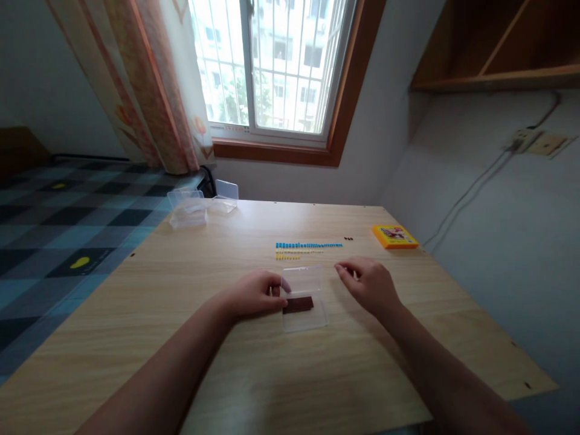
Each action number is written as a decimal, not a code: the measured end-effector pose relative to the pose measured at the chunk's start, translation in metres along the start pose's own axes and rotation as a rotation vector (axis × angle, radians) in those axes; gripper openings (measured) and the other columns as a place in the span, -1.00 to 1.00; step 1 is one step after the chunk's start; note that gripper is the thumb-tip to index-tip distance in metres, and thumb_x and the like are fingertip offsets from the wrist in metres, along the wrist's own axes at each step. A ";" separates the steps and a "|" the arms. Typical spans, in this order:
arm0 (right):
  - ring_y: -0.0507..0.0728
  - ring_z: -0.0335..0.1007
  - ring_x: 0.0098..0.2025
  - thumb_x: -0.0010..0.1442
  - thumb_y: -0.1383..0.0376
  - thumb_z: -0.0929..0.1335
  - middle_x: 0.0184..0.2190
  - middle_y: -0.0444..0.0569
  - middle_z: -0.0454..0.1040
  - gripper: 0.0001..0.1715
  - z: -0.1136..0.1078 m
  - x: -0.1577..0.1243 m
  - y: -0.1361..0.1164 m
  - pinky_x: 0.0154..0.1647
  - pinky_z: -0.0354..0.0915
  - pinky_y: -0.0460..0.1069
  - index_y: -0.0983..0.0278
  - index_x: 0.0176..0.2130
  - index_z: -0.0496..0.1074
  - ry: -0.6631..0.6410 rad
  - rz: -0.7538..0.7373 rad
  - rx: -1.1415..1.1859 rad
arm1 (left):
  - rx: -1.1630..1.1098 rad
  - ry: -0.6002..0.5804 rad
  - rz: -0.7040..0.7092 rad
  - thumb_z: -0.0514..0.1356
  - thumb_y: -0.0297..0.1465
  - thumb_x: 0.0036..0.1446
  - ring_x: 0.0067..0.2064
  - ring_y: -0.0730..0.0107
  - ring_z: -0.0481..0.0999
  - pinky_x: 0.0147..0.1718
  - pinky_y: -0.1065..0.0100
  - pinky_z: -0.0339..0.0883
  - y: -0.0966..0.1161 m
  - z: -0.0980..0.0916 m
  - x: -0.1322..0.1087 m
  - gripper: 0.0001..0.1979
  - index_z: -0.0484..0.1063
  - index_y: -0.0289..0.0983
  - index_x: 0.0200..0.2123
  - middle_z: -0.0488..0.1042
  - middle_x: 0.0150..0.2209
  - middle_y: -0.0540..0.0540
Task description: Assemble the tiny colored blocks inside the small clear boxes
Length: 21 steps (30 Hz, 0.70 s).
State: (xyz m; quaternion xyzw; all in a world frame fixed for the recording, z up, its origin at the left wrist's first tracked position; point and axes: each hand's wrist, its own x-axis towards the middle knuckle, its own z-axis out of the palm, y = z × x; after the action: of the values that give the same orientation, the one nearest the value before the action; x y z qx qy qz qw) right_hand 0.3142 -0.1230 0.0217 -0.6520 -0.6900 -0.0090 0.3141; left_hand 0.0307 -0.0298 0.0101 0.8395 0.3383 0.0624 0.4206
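A small clear plastic box (304, 317) lies open on the wooden table (254, 362), with a strip of dark brown pieces (298, 304) inside it. My left hand (254, 294) rests against the box's left edge, fingers curled on its rim. My right hand (369, 283) hovers just right of the box, fingers bent loosely inward with nothing visible in them. Behind the box lie a row of small blue pieces (308, 245) and a shorter row of yellow pieces (288, 257).
A yellow box (394, 236) sits at the table's far right. Two dark bits (348, 238) lie beside the blue row. More clear plastic boxes (199, 206) stand at the far left corner. A bed with a checked cover (54, 229) adjoins the table's left side.
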 end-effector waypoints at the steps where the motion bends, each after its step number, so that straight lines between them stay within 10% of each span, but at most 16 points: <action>1: 0.15 0.47 -0.29 0.30 0.13 0.31 -0.34 -0.01 0.62 -0.66 0.002 0.005 0.015 -0.22 0.27 0.01 0.22 -0.29 0.63 0.075 0.026 0.012 | 0.001 0.002 0.001 0.27 -0.24 0.06 -0.41 0.35 0.41 -0.46 0.38 0.17 0.000 0.000 0.000 -0.67 0.58 -0.24 -0.12 0.44 -0.44 0.03; 8: 0.19 0.47 -0.21 0.16 0.31 0.27 -0.17 0.13 0.61 -0.54 0.036 0.028 0.109 -0.07 0.38 0.06 0.36 -0.05 0.61 0.169 0.260 0.009 | -0.019 -0.003 -0.010 0.26 -0.23 0.06 -0.38 0.34 0.43 -0.43 0.39 0.20 -0.001 -0.002 0.000 -0.62 0.56 -0.25 -0.07 0.45 -0.41 0.01; 21: 0.23 0.33 0.22 0.26 0.31 0.30 0.19 0.20 0.44 -0.47 0.064 0.069 0.138 0.30 0.18 0.06 0.36 0.18 0.49 0.037 0.233 -0.098 | -0.052 -0.006 0.034 0.21 -0.13 0.19 -0.39 0.34 0.36 -0.44 0.38 0.14 -0.005 -0.002 0.001 -0.61 0.56 -0.28 -0.08 0.37 -0.44 0.01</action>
State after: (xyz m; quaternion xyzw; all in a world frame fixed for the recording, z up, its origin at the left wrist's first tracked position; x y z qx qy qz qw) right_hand 0.4152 -0.0138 -0.0541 -0.7421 -0.6023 -0.0179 0.2935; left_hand 0.0285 -0.0259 0.0071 0.8341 0.3209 0.0758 0.4422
